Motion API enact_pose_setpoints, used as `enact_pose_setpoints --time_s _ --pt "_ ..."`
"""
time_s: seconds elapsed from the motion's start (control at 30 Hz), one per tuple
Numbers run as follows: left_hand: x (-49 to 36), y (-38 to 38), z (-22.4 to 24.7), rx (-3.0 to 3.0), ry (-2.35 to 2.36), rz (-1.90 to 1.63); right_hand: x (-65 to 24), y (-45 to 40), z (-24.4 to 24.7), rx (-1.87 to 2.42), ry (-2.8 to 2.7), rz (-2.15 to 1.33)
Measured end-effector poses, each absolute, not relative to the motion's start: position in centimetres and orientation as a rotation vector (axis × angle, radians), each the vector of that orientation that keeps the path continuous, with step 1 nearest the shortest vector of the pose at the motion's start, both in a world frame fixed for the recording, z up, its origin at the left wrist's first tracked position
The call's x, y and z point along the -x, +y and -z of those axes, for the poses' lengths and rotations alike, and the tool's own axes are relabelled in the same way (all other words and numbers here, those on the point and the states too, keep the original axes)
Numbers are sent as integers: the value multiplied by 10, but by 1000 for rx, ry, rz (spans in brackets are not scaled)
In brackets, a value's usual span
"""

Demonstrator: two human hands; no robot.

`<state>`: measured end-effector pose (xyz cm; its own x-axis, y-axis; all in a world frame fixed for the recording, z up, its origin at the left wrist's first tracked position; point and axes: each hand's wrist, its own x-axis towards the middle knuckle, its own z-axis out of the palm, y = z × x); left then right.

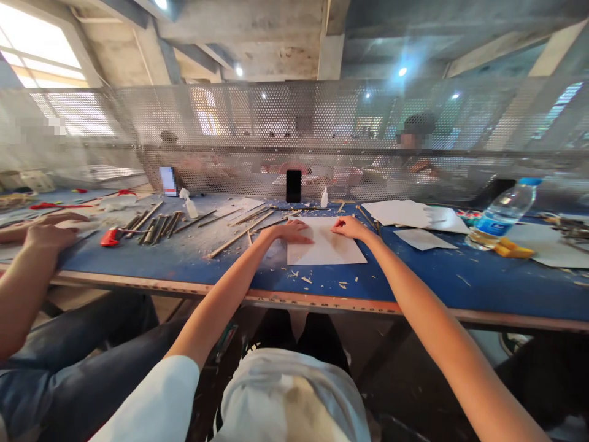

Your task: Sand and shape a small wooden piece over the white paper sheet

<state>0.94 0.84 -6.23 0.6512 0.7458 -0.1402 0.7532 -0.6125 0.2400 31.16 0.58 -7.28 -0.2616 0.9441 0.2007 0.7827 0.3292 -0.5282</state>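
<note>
A white sheet of paper [327, 253] lies on the blue tabletop [257, 270] in front of me. My left hand [293, 231] rests flat on the sheet's left part, its fingers stretched out. At the sheet's upper right is my right hand [348, 228], its fingers curled together in a pinch. Whatever those fingers hold, if anything, is too small to make out. Pale wood shavings [306, 280] are scattered below the paper.
Wooden sticks [242, 233] and a red-handled tool [110, 237] lie left. A black phone [293, 186] and small white bottle [324, 197] stand behind. Right are papers [396, 213] and a tilted water bottle [504, 212]. A co-worker's hands [48, 232] work at far left, before a perforated screen [257, 123].
</note>
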Motion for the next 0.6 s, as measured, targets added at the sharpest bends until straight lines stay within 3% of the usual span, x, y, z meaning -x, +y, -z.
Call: enact_pose_setpoints --time_s 0.6 --pt "-10 1 58 -2612 1234 94 -304 -1 67 1558 -2148 -444"
